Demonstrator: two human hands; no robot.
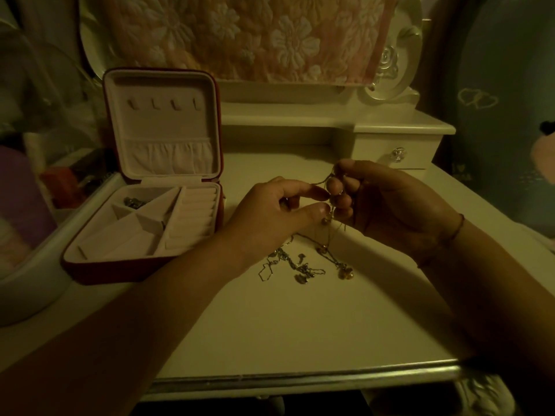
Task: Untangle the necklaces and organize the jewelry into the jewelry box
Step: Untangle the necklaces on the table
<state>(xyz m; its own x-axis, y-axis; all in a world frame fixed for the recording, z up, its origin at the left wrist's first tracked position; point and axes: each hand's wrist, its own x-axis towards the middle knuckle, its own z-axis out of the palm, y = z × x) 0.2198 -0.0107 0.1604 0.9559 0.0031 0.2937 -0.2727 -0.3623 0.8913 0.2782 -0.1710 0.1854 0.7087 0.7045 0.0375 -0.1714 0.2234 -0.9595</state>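
Right of the open jewelry box (114, 270), the tangled necklaces (303, 265) lie heaped on the tabletop (270, 325). Strands rise to both hands just beyond: the left hand (270, 214) pinches a chain and the right hand (390, 205) grips bunched loops. One small piece (133, 202) sits in the box's far-left compartment, so most of the untangling and sorting likely remains.

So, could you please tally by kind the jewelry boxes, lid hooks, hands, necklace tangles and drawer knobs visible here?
jewelry box: 1
lid hooks: 4
hands: 2, the left hand and the right hand, both pinching the tangle
necklace tangle: 1, strands too knotted to count
drawer knob: 1
Total: 9
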